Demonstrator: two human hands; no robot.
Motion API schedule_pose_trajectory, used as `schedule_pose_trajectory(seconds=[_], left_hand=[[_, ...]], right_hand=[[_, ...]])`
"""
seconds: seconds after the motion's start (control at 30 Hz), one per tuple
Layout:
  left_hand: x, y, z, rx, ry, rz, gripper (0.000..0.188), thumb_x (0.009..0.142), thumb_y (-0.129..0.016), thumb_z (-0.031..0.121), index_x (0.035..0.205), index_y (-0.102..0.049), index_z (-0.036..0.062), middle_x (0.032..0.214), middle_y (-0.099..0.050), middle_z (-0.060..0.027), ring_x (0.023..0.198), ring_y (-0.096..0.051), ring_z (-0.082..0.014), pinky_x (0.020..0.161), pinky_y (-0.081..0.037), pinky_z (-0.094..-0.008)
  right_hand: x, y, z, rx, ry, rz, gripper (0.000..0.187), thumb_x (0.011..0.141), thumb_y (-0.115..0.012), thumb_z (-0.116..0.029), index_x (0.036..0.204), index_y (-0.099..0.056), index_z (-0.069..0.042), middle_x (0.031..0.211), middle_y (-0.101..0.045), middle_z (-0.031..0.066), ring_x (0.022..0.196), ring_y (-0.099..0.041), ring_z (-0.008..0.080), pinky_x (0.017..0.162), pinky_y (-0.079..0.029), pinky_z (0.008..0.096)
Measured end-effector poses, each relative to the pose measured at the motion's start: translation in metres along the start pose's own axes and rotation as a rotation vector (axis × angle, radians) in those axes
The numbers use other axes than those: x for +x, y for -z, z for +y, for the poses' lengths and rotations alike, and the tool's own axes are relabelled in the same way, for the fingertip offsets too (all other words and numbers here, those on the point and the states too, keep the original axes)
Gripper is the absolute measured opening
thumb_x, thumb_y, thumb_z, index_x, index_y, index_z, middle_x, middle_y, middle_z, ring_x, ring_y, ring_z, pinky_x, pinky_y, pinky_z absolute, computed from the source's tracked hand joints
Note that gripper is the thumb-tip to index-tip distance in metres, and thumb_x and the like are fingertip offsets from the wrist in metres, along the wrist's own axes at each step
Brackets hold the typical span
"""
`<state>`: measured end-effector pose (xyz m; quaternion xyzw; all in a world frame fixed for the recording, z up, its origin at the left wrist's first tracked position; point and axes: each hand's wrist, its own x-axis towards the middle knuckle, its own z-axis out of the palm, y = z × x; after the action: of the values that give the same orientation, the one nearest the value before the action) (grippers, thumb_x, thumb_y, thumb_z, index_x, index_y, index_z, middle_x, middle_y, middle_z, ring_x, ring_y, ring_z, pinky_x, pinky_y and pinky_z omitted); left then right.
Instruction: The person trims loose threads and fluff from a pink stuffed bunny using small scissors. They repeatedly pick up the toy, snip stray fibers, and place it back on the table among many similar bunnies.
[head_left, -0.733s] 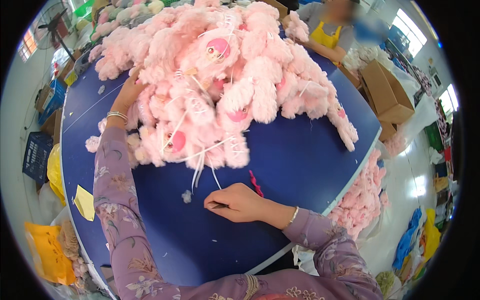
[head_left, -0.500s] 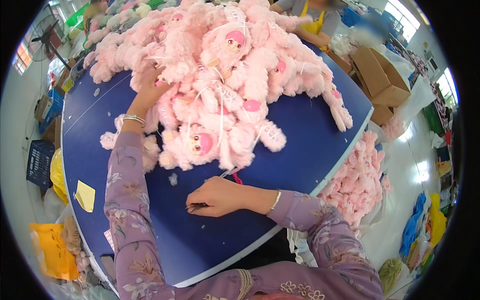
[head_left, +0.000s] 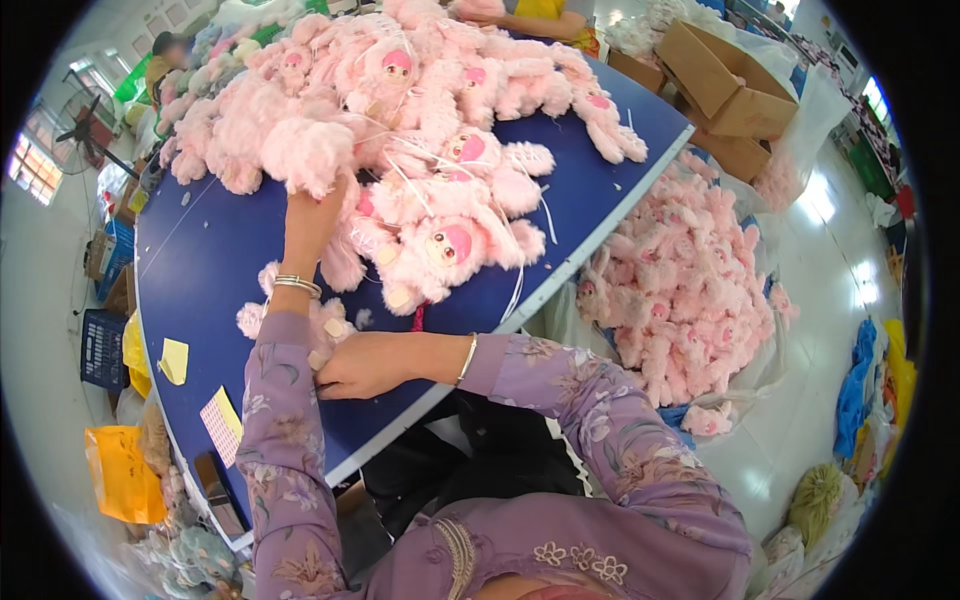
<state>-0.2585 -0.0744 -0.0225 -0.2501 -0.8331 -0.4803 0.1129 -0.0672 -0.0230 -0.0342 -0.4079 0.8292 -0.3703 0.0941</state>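
Note:
Pink plush toys (head_left: 450,245) lie heaped on the blue table (head_left: 400,408), several with small faces and white ties. My left hand (head_left: 315,225) reaches into the heap's near left edge, closed on a fluffy pink plush toy (head_left: 310,155) that covers its fingers. Close to my left forearm is my right hand (head_left: 360,367), its fingers curled together over the table. What they hold, if anything, is hidden. Beside it, another pink plush piece (head_left: 325,325) lies partly behind my left forearm.
A big pile of pink plush toys (head_left: 680,280) rests on the floor to the right. Cardboard boxes (head_left: 735,85) stand beyond it. On the table's left are a yellow paper (head_left: 173,361), a label sheet (head_left: 221,425) and a phone-like dark object (head_left: 218,492). Another person's arm (head_left: 535,25) shows at the far side.
My right hand has moved left toward my left forearm; the dark thing seen at its fingers no longer shows. Fluffy pink plush now covers my left hand's fingers. The view has shifted.

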Motion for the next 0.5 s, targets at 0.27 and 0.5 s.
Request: schedule_pose_trajectory(seconds=[0.27, 0.5], left_hand=[[-0.051, -0.012, 0.034, 0.043, 0.058, -0.149, 0.07, 0.086, -0.059, 0.049, 0.121, -0.051, -0.0112, 0.118, -0.056, -0.0344, 0.111, -0.055, -0.044, 0.094, -0.043, -0.0432], [-0.09, 0.016, 0.067, 0.142, -0.03, -0.182, 0.054, 0.092, -0.057, 0.036, 0.129, -0.051, -0.0036, 0.127, -0.056, -0.0171, 0.114, -0.055, -0.023, 0.095, -0.043, -0.0326]], right_hand=[[-0.118, 0.022, 0.001, 0.301, -0.298, 0.369, 0.029, 0.096, -0.047, -0.029, 0.1, -0.061, -0.003, 0.074, -0.062, 0.0117, 0.067, -0.063, 0.0253, 0.064, -0.049, 0.0362], [-0.178, 0.028, -0.001, 0.549, -0.39, 0.739, 0.033, 0.101, -0.043, -0.028, 0.096, -0.059, 0.0, 0.071, -0.054, 0.0007, 0.064, -0.048, 0.0074, 0.061, -0.041, 0.023]])
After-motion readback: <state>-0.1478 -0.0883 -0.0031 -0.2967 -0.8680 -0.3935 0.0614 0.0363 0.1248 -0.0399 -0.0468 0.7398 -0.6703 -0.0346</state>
